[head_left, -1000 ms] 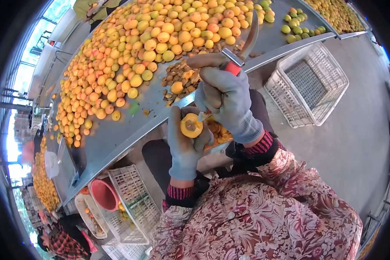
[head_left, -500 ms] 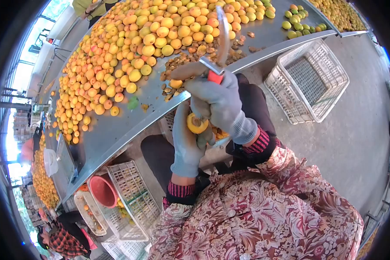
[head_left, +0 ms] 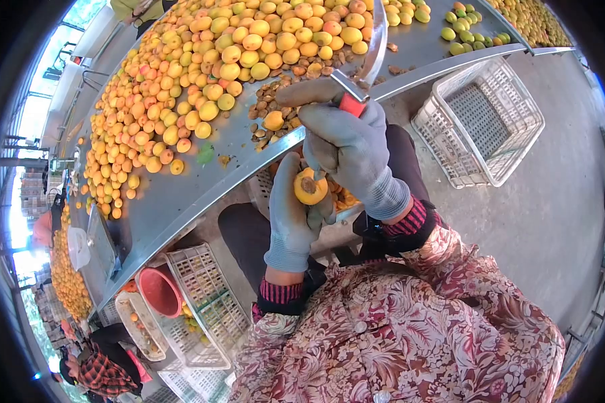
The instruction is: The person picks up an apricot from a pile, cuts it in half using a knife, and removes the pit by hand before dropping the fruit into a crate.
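Note:
My left hand point(head_left: 290, 215), in a grey glove, is closed around a yellow apricot point(head_left: 305, 195) just below the table edge. The apricot's upper face shows a brown patch in the middle. Close above it, my right hand point(head_left: 353, 144), gloved too, grips a knife by its red handle point(head_left: 352, 105). The knife's curved metal blade point(head_left: 376, 50) points up and away over the table, and the right fingers overlap the space beside the apricot. Brown pits point(head_left: 265, 107) lie on the table beyond my hands, with one apricot point(head_left: 273, 121) among them.
A large heap of apricots point(head_left: 181, 87) covers the metal table point(head_left: 161, 195); greener fruit point(head_left: 460, 30) sits at the far right. A white crate point(head_left: 444, 144) stands on the floor at right. Lower left are a red bucket point(head_left: 160, 293) and another crate point(head_left: 215, 295). A person point(head_left: 107, 369) is beyond.
My right hand and the knife have moved slightly right and away from the apricot. The apricot has turned in my left hand, so its brown patch now faces up.

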`<control>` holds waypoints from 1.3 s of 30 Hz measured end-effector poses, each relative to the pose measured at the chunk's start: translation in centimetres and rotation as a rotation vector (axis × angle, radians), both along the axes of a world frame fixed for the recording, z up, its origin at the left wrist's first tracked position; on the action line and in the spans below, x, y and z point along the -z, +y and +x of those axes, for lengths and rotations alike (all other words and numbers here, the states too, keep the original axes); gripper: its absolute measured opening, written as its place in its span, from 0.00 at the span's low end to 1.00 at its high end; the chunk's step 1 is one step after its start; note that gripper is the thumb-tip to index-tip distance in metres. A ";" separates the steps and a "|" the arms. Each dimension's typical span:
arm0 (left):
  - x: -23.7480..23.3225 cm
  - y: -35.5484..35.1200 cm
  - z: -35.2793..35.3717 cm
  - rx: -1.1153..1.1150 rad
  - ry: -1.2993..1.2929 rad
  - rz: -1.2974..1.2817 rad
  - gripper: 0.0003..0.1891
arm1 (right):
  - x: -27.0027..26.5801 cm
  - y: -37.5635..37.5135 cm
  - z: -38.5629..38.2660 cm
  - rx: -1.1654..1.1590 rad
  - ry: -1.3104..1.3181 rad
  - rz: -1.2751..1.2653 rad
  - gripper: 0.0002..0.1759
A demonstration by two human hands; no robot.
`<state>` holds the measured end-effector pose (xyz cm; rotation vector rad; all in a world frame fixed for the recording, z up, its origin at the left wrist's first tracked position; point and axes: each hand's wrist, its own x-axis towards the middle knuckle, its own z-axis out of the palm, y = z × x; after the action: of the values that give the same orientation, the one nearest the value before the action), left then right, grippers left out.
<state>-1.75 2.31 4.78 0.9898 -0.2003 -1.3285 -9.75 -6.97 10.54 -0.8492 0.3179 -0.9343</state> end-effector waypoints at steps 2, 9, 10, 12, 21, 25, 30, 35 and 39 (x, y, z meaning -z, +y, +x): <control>0.2 0.1 0.0 0.037 -0.007 -0.025 0.15 | 0.3 0.0 0.0 -0.031 0.006 -0.002 0.10; 0.3 -0.1 -0.1 -0.082 0.243 0.054 0.14 | 1.2 1.0 0.3 0.027 0.073 -0.020 0.13; 0.5 -0.3 -0.3 -0.152 0.274 0.086 0.14 | 1.4 0.9 0.5 0.025 0.073 -0.020 0.13; 0.8 -0.1 -1.0 -0.186 -0.006 0.052 0.14 | 2.2 0.9 1.0 0.177 0.127 -0.022 0.14; 0.6 -0.6 -0.2 -0.241 -1.100 -0.069 0.10 | 3.1 -1.1 2.7 0.161 -0.045 0.318 0.13; 1.0 -1.8 1.5 -0.310 -0.118 -0.060 0.12 | 0.2 -0.4 2.8 0.081 0.103 -0.077 0.12; 1.5 -2.6 3.2 -0.205 -0.052 -0.089 0.14 | 2.5 -2.1 4.7 0.015 -0.012 0.213 0.13; 2.5 -3.6 3.4 -0.329 -0.603 -0.077 0.13 | 5.4 -4.0 6.4 0.030 -0.149 0.654 0.13; 4.4 -4.7 4.7 -0.440 -1.148 0.029 0.07 | 5.4 -5.0 7.5 0.111 -0.118 0.770 0.15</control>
<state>2.98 -2.41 0.38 1.6208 -0.7724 -0.2482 -2.22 -12.00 5.15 -0.0700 0.5764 -0.8620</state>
